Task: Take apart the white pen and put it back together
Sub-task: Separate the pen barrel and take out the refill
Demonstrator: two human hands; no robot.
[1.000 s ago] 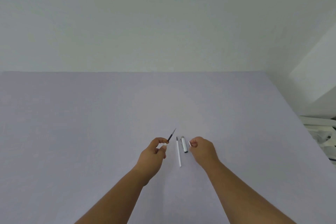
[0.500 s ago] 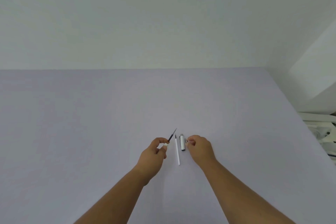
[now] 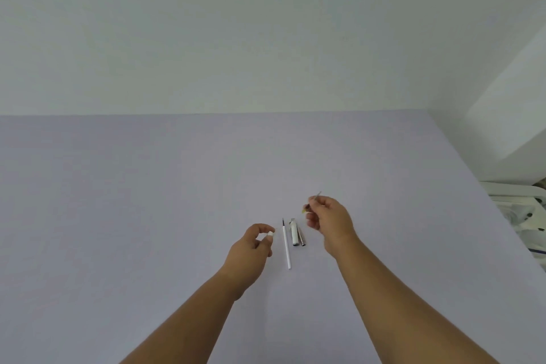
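Observation:
The white pen lies in pieces on the lilac table. A thin white refill with a dark tip rests between my hands, and beside it on the right lie a short white cap with a clip and a dark sleeve piece. My left hand pinches a small white piece between thumb and fingers. My right hand is raised above the table, pinching a thin dark pointed part whose tip sticks up and to the right.
A white wall rises behind the table's far edge. The table's right edge runs diagonally at the right, with white furniture or equipment beyond it.
The thin dark pointed part has gone from my left hand to my right hand, which lifted up and to the right. A dark sleeve piece now shows beside the cap.

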